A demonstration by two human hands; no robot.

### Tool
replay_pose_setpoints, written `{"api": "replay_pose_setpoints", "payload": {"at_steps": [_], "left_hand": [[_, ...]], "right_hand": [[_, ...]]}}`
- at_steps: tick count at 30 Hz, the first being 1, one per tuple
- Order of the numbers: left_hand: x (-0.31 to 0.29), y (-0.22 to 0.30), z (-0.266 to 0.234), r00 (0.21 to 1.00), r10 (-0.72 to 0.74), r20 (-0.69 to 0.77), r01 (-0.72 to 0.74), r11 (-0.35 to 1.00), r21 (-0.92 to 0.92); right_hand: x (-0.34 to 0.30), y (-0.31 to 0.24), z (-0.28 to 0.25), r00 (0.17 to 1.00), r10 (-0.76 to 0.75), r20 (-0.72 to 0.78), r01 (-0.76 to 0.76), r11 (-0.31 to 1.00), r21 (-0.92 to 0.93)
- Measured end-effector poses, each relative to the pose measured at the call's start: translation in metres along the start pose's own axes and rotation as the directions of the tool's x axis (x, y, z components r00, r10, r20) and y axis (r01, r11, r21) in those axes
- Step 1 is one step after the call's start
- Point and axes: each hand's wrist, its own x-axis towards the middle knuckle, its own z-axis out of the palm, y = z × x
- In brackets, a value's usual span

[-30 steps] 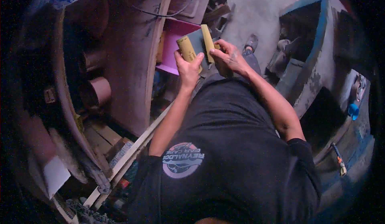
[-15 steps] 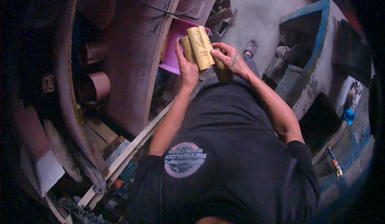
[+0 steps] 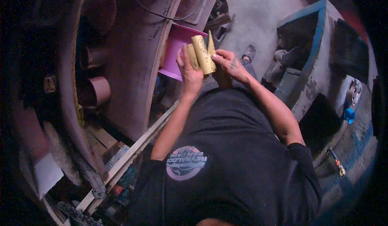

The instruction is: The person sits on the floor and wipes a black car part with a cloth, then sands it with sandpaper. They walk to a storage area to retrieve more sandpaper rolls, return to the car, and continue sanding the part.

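The yellow paper (image 3: 203,55), with dark print on its outer face, stands in curled folds between the two hands, beyond the person's waist; whether it is one sheet or several, I cannot tell. The left hand (image 3: 192,75) holds it from the left, its fingers around the left curl and slightly blurred. The right hand (image 3: 231,65) has its fingers pinched narrow on the paper's right edge, where a thin flap points to the far side. Just beyond and left of the paper is a pink tub (image 3: 176,50), beside a large brown panel (image 3: 129,64). A dark cable (image 3: 161,15) crosses the panel's far part. At right stands an open box with a blue edge (image 3: 322,15).
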Motion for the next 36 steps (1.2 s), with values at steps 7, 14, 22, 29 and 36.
{"api": "replay_pose_setpoints", "payload": {"at_steps": [7, 14, 22, 29, 36], "left_hand": [[0.000, -0.023, -0.013, 0.954, 0.249, 0.165, -0.269, 0.957, 0.109], [0.030, -0.053, -0.048, 0.797, -0.604, 0.024, 0.600, 0.795, 0.086], [0.032, -0.108, -0.051, 0.903, -0.430, -0.007, 0.424, 0.887, 0.183], [0.041, -0.060, -0.051, 0.934, -0.333, 0.129, 0.323, 0.942, 0.087], [0.048, -0.113, -0.051, 0.798, -0.570, 0.198, 0.548, 0.822, 0.155]], "right_hand": [[-0.003, 0.000, -0.004, 0.998, 0.014, -0.066, -0.017, 0.999, -0.043], [0.001, 0.066, -0.073, 0.954, 0.041, -0.297, -0.023, 0.998, 0.063], [-0.033, 0.076, -0.121, 0.899, -0.022, -0.438, 0.088, 0.988, 0.130], [-0.036, 0.082, -0.125, 0.811, 0.095, -0.578, -0.250, 0.948, -0.195], [-0.010, 0.082, -0.111, 0.842, 0.002, -0.540, -0.099, 0.983, -0.152]]}}
